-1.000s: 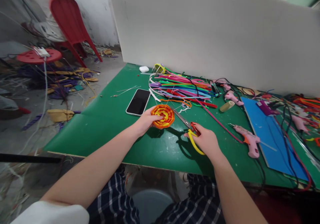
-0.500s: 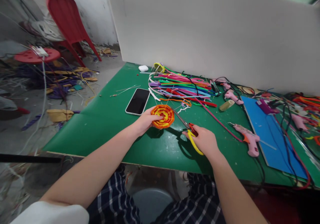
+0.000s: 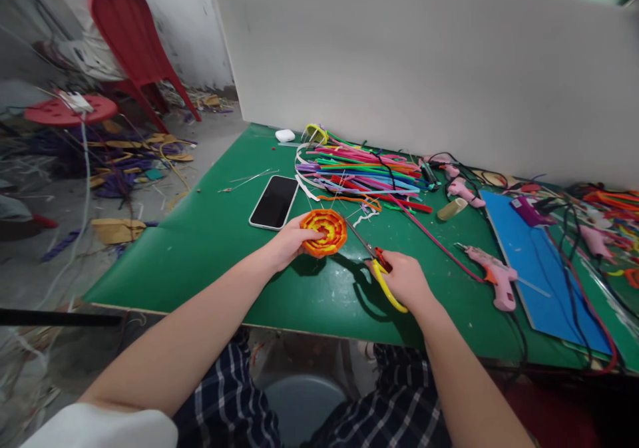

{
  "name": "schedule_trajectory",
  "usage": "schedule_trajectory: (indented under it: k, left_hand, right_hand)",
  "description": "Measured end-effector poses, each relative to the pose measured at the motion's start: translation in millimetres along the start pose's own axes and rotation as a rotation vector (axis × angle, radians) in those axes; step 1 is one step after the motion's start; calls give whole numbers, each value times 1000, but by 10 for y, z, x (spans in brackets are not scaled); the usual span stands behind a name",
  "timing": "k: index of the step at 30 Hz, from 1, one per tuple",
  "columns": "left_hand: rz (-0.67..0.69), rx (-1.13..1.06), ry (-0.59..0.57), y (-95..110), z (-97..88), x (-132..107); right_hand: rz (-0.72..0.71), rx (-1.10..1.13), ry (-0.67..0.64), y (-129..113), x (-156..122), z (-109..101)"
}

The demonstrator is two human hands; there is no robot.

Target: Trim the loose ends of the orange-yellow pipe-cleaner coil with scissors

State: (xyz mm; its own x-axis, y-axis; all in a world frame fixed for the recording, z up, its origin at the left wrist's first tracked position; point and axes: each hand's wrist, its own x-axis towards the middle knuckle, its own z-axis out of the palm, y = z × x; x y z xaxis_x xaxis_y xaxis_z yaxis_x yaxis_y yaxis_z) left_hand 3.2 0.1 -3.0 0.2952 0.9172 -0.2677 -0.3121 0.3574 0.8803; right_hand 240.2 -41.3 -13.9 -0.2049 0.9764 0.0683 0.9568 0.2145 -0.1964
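A hand could pass over the table (image 3: 200,248) left of the phone (image 3: 274,202), or between the right hand (image 3: 405,280) and the glue gun (image 3: 492,275), short of the pink strand (image 3: 435,238). The scissors (image 3: 377,266) span the gap from disc (image 3: 334,233) to right hand; beyond, stems (image 3: 362,172) and a board (image 3: 399,68) block.

Your bare forearms (image 3: 187,325) angle inward and forward — left hand (image 3: 288,245) pinching with thumb (image 3: 312,235) on top, right hand (image 3: 403,279) curled in a grip, well apart.
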Motion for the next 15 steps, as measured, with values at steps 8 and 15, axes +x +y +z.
schedule_trajectory:
  k: [8,15]
  left_hand:
    - [-32,-19,-5,15,17,-16]
    - [-37,-34,-17,44,18,-46]
  right_hand:
    - [-9,17,-23,-11,13,-10]
    - [-18,17,-34,-13,16,-28]
